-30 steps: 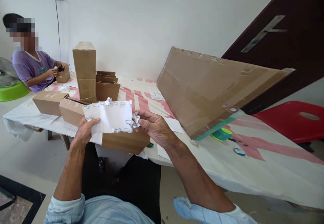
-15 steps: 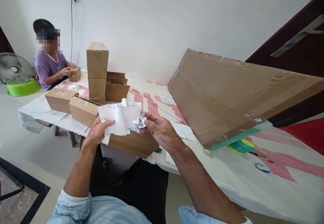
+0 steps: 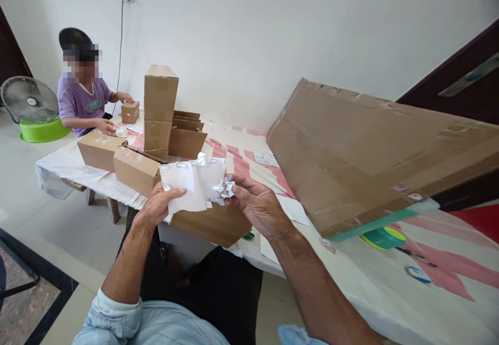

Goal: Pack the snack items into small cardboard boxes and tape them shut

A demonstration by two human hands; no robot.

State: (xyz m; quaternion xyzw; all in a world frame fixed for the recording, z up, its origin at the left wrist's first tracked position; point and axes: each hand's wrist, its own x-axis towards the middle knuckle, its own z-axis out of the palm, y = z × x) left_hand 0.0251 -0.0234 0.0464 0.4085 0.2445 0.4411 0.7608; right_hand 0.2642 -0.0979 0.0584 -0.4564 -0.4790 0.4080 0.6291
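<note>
I hold a white sheet of sticker backing paper [image 3: 193, 181] up in front of me, its edges lined with small rounded labels. My left hand [image 3: 158, 207] pinches its lower left corner, thumb on top. My right hand [image 3: 255, 204] is closed on the crumpled right edge of the sheet [image 3: 225, 189], fingers curled round the peeled bits. Just behind the sheet, a long brown cardboard box [image 3: 212, 223] lies at the near edge of the table [image 3: 370, 282].
Several brown boxes [image 3: 160, 108] stand stacked or lie at the table's left. A big flat cardboard slab [image 3: 374, 153] leans over the right side, green tape rolls [image 3: 384, 237] under it. Another person [image 3: 88, 101] sits at the far left end touching a small box. A fan [image 3: 27, 101] stands by the wall.
My view has swung left, so everything has shifted right in the picture. My hands keep their hold on the sheet; the right fingers gather more of its crumpled edge. The other person's hands moved.
</note>
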